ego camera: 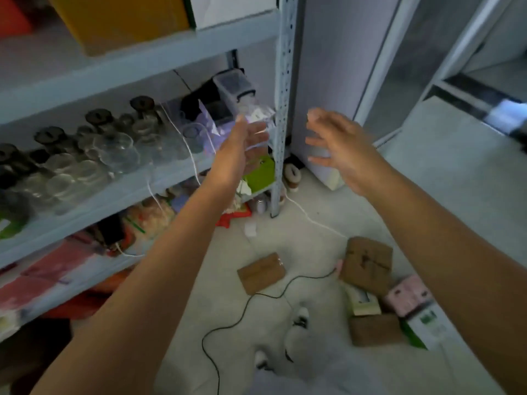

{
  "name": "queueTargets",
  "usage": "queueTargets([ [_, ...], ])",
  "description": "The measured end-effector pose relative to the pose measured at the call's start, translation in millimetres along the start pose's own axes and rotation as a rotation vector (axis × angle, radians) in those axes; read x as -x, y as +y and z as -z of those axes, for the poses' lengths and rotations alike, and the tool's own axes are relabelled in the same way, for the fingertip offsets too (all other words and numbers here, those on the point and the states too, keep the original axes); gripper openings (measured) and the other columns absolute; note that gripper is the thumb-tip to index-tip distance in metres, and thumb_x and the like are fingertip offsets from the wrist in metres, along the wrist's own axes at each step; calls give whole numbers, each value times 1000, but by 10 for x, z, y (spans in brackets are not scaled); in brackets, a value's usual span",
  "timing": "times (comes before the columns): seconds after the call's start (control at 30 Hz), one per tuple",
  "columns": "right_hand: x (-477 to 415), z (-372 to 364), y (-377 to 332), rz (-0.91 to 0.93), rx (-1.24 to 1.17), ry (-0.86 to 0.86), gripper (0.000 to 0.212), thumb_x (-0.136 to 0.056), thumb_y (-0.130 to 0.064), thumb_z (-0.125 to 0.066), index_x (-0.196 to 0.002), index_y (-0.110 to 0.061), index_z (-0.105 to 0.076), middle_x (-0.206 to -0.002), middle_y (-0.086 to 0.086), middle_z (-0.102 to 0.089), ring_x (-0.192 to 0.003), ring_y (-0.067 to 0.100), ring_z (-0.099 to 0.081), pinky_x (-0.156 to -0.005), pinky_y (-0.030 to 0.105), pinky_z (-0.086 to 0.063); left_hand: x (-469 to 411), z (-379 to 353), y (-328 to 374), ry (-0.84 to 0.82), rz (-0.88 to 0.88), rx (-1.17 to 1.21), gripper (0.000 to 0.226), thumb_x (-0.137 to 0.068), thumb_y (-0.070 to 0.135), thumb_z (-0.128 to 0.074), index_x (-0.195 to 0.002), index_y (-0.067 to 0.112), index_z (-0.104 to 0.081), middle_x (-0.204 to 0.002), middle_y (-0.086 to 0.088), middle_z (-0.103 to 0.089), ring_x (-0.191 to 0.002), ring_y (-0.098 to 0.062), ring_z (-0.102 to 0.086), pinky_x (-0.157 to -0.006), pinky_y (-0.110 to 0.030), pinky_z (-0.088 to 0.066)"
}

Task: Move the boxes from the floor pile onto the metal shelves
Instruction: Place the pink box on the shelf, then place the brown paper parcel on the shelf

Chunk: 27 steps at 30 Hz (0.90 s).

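Both my arms reach forward at chest height. My left hand [242,149] is open, fingers spread, in front of the right end of the metal shelves [137,61]. My right hand [339,146] is open too, palm facing left, just right of the shelf's perforated upright post [282,109]. Neither hand holds anything. Down on the floor lies the pile: a flat brown box [261,272] on its own, a bigger brown box [366,262], another brown box [375,329], a pink box [406,295], a white and green box [425,327] and a cream box [362,302].
The middle shelf carries several glass jars and cups [94,149] and a clear plastic container [235,86]. A yellow box [119,18] and a white box [231,7] sit on the upper shelf. A black cable [242,320] and a white cord [310,220] trail over the floor. A grey cabinet [336,67] stands right of the post.
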State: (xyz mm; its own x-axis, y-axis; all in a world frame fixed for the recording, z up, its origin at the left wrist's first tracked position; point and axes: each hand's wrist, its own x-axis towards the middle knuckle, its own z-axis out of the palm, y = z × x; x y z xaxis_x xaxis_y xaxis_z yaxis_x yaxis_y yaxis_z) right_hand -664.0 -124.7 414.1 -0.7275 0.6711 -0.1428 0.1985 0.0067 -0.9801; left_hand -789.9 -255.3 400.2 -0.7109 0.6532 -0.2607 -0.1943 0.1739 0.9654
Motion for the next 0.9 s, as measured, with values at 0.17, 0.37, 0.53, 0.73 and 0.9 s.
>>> queueTargets([
  [0.17, 389, 648, 315, -101, -4, 175, 30, -96, -43, -56, -123, -29, -59, -123, -6, -63, -113, 12, -62, -86, 33, -54, 212, -718, -318, -193, 23, -17, 50, -106, 46, -20, -125, 22, -61, -127, 1, -64, -110, -16, -61, -94, -34, -44],
  [0.37, 602, 1431, 369, -109, -37, 291, 23, -97, -42, -55, -117, -33, -58, -121, -4, -63, -114, 14, -60, -97, 40, -52, 324, -1554, -336, -309, 30, -48, 45, -106, 44, -24, -118, 24, -63, -126, 1, -65, -104, -14, -61, -100, -38, -43],
  [0.53, 687, 2205, 754, -145, -81, 328, 39, -98, -42, -54, -132, -25, -54, -121, -7, -61, -118, 17, -58, -97, 39, -50, 259, -2384, -590, -357, 105, -90, 49, -106, 46, -24, -121, 22, -64, -126, 2, -66, -114, -17, -62, -104, -40, -44],
  [0.73, 620, 3178, 1504, -256, -140, 303, 49, -96, -45, -55, -139, -21, -50, -134, -2, -57, -119, 17, -58, -101, 43, -49, 124, -3317, -1091, -327, 238, -122, 40, -106, 38, -28, -119, 23, -63, -127, 1, -66, -117, -20, -61, -107, -42, -44],
  [0.9, 348, 3660, 2154, -344, -190, 294, 46, -96, -42, -57, -137, -21, -53, -134, -2, -57, -119, 15, -58, -98, 38, -51, -116, -3780, -1582, -248, 282, -101, 43, -107, 41, -26, -125, 21, -60, -130, 0, -63, -120, -19, -59, -106, -38, -42],
])
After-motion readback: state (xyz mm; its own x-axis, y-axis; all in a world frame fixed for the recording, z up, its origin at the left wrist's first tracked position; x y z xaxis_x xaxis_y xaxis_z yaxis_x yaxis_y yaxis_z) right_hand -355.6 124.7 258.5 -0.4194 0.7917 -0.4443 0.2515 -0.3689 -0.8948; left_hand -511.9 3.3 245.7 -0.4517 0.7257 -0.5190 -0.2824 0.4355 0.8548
